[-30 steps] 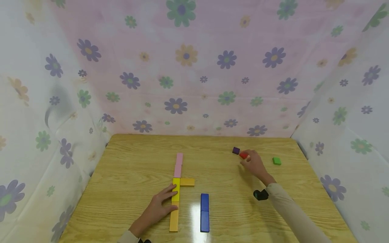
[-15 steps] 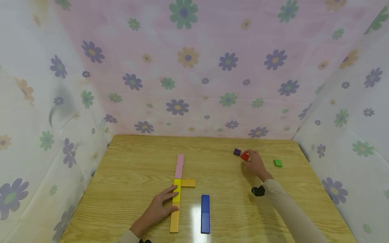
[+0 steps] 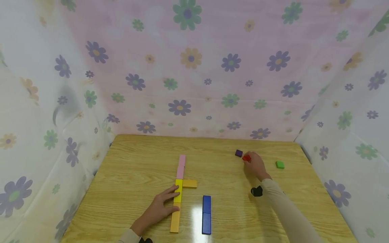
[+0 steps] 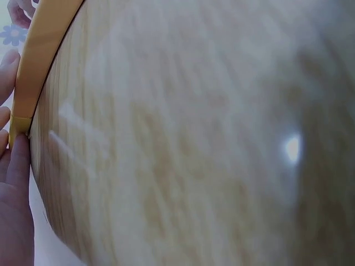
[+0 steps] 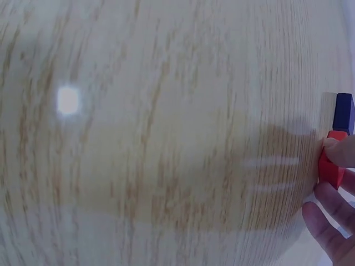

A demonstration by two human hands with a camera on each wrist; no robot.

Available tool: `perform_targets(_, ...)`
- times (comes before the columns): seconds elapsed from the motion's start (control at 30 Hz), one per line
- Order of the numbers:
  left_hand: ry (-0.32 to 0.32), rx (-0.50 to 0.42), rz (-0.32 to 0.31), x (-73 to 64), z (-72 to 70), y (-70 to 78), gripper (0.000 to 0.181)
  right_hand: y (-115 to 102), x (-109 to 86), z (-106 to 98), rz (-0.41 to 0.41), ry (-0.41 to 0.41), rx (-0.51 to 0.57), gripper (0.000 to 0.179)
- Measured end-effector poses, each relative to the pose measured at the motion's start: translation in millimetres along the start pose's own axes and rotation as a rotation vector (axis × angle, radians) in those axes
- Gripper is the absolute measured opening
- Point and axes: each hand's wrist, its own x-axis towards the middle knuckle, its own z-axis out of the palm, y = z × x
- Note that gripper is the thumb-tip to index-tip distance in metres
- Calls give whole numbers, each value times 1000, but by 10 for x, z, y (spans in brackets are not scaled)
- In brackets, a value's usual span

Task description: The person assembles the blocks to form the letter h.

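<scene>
My right hand (image 3: 256,166) pinches a small red block (image 5: 333,166) at the back right of the table. The thumb lies over the top of the block in the right wrist view, the other fingers at its side. Just beyond is a dark purple block (image 3: 239,153), very near the red one. My left hand (image 3: 158,207) rests with extended fingers on a yellow block (image 3: 178,195), its thumb on an orange block (image 3: 175,222) in the same row. Pink blocks (image 3: 181,167) continue that row away from me, and another orange block (image 3: 190,184) sticks out to its right.
Two dark blue blocks (image 3: 206,215) lie end to end, right of the row. A green block (image 3: 280,165) lies at the right, beyond my right hand. Flower-printed cloth (image 3: 212,114) stands behind the wooden table (image 3: 146,152) and along both sides.
The fingers of my right hand have drawn in over the red block, covering more of its top. My left hand stays on the row. The head view has shifted slightly.
</scene>
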Motion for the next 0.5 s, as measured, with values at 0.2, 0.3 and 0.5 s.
perform_targets(0.2, 6, -13, -7, -2, 5, 2, 56, 30, -14, 7, 18, -14, 60, 16)
perform_targets(0.3, 9, -21, -10, -1, 5, 0, 56, 39, -28, 16, 14, -29, 107, 15)
perform_targets(0.5, 1, -15, -13, 1, -8, 36, 55, 16, -76, 32, -24, -27, 172, 17)
